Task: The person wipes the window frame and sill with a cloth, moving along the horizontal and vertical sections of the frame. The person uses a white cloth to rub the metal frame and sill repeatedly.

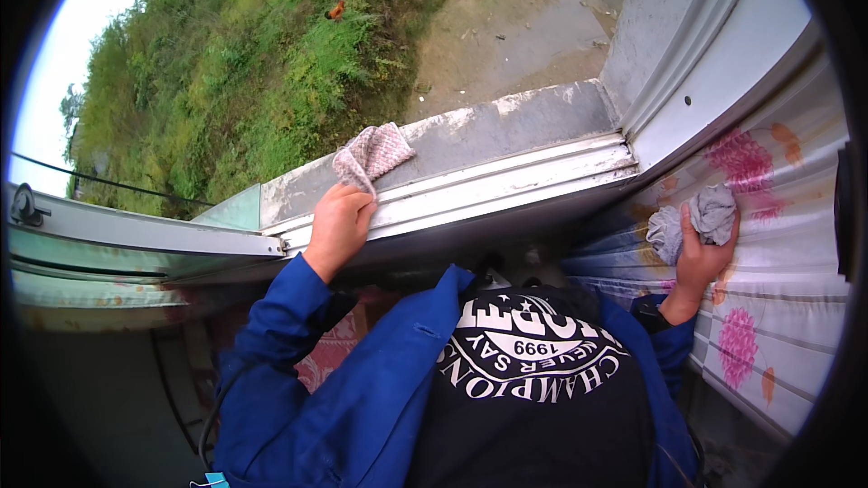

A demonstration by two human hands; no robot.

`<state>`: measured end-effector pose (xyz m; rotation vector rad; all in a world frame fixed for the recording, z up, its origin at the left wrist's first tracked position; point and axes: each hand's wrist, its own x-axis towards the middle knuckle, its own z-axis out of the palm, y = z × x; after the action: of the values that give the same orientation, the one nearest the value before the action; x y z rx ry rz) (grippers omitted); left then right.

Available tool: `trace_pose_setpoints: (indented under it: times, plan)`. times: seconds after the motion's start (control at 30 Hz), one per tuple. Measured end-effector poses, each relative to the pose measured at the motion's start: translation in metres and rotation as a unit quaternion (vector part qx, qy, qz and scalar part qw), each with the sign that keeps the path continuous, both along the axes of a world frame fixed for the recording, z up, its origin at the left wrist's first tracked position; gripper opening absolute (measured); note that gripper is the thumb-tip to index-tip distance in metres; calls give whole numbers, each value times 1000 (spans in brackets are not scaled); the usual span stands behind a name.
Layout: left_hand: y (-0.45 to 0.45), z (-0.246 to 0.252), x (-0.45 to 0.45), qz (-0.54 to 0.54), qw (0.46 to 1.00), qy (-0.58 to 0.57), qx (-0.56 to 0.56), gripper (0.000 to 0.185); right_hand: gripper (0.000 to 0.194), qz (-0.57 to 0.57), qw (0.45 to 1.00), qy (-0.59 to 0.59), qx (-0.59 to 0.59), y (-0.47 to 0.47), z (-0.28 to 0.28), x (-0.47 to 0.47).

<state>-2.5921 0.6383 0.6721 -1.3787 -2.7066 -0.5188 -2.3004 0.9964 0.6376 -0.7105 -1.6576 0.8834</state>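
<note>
My left hand is closed on one end of a pinkish textured cloth, just above the white window track. The rest of the cloth lies over the track and the grey outer sill. Off to the right, my right hand grips a crumpled grey cloth, bunched between thumb and fingers, in front of the flowered curtain. Part of that grey cloth bulges out on the left side of the thumb.
An opened window sash with a handle extends to the left. The white window frame rises at the right. Beyond the sill, a green slope and wet ground lie outside, with chickens on the slope.
</note>
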Motion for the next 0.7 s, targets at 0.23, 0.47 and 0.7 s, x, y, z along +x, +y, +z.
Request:
trace_pose_setpoints:
  times: [0.23, 0.47, 0.7]
  plan:
    - [69, -8, 14, -67, 998, 4, -5, 11, 50, 1, 1000, 10, -7, 0, -4, 0]
    - [186, 2, 18, -132, 977, -153, -63, 14, 52, -18, 1000, 11, -12, -1, -3, 0]
    - [200, 31, -138, 24, 664, -594, 453, 23, 54, -19, 999, 16, -45, 4, -6, 9]
